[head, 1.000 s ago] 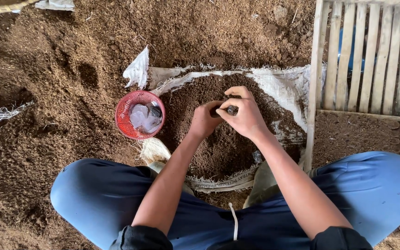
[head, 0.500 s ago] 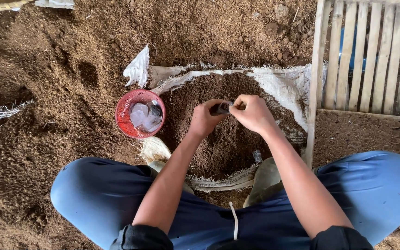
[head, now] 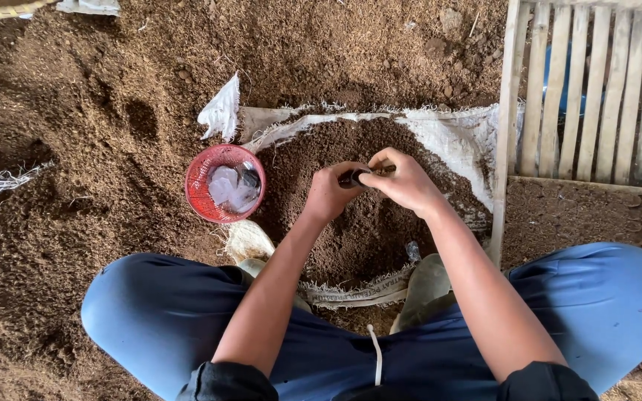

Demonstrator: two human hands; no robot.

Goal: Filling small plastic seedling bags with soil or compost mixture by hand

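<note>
While the person is squatting over an open white sack [head: 455, 137] of brown soil, the left hand [head: 328, 194] and right hand [head: 404, 180] are meeting above it, fingers pinching a small dark object [head: 356, 177] between them, just right of a red basket [head: 202, 194].

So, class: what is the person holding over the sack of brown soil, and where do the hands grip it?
A small dark tube-like object, held between both hands: left hand on its left end, right hand on its right end. What it is cannot be told.
</note>
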